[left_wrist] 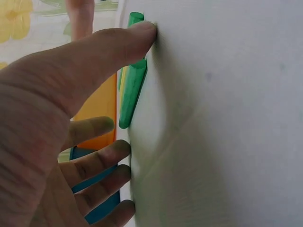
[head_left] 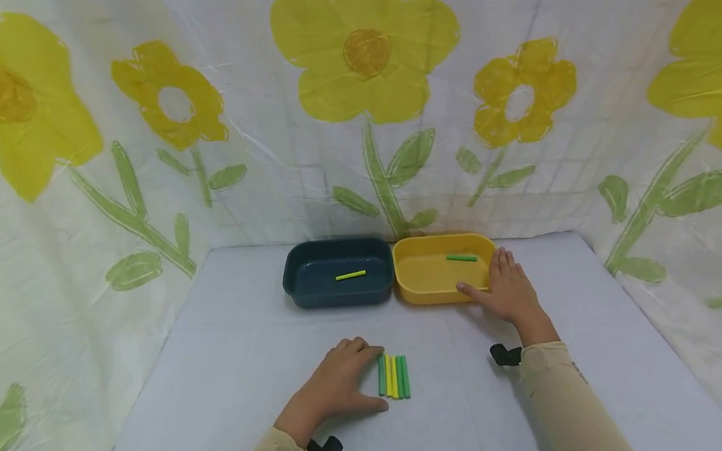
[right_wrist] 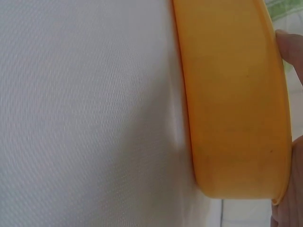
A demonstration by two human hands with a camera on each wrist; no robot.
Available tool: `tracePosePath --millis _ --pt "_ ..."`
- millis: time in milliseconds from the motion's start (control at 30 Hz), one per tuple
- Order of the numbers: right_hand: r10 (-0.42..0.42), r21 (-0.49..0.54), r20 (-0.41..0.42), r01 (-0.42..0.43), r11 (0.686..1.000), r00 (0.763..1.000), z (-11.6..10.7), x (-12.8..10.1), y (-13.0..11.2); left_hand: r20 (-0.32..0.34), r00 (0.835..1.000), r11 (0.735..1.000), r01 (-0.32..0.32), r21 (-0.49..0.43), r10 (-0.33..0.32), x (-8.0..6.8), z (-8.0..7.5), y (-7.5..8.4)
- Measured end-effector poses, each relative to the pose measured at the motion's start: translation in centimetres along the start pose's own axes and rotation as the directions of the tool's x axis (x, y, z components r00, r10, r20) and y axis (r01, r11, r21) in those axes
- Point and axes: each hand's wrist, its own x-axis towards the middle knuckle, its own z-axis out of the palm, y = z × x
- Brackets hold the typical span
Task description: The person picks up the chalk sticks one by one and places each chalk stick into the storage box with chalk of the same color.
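Observation:
A short row of thin green and yellow sticks (head_left: 394, 377) lies side by side on the table. My left hand (head_left: 337, 379) is at the left of this row, thumb and index finger spread apart around its near and far ends. In the left wrist view the thumb passes in front of a green stick (left_wrist: 132, 94). My right hand (head_left: 509, 290) rests at the right front corner of a yellow tray (head_left: 431, 296), fingers extended along its right side and thumb over the front rim. Inside that tray lies one green stick (head_left: 462, 257).
A dark blue tray (head_left: 341, 299) stands directly left of the yellow one, with one yellow stick (head_left: 350, 275) in it. White cloth (head_left: 231, 346) covers the table. Behind the trays hangs a curtain (head_left: 259, 205) printed with yellow flowers.

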Motion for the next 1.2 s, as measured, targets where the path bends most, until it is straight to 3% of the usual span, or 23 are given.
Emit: tracePosePath --millis 233,467,1200 --pt "-0.006 -0.007 -0.014 0.006 1.0 1.0 0.19 -0.04 -0.02 0.038 0.998 0.999 0.041 -0.019 -0.041 0.3 -0.41 0.16" --pt "-0.008 -0.006 -0.027 0.007 1.0 1.0 0.24 -0.23 -0.19 0.028 0.998 0.998 0.064 -0.008 -0.064 0.53 -0.4 0.17" --pt "-0.004 -0.016 -0.016 0.004 1.0 1.0 -0.08 -0.17 -0.15 0.061 0.996 0.996 0.07 -0.048 -0.067 0.89 -0.73 0.28"
